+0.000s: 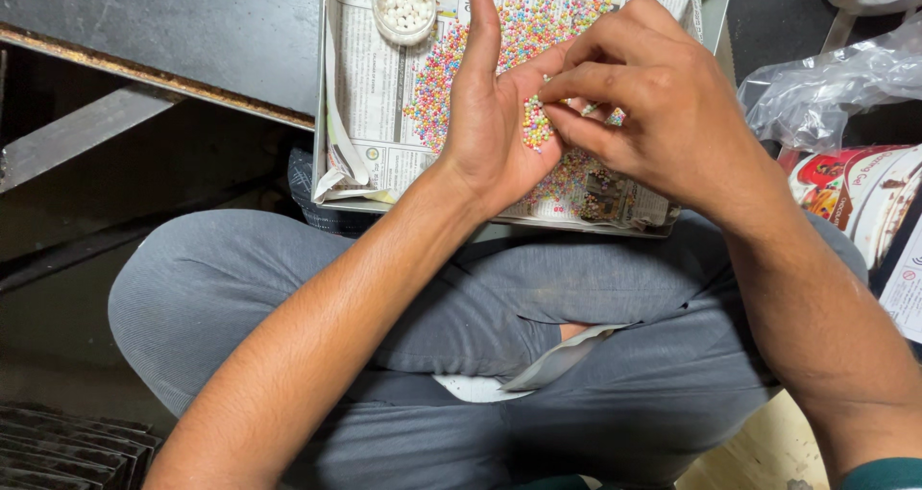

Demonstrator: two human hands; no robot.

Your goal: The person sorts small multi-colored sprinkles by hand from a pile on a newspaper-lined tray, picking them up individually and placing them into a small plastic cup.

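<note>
- The left hand [495,115] is open, palm up, cupping a small heap of pastel beads [535,123].
- The right hand [663,96] has its fingertips [576,120] pinched at that heap.
- Both hover over the newspaper-lined tray [384,77] strewn with beads.

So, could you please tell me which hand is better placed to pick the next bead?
Probably the right hand: its fingertips already sit on the beads piled in the left hand, which lies palm-up, cupping them over the tray.
</note>
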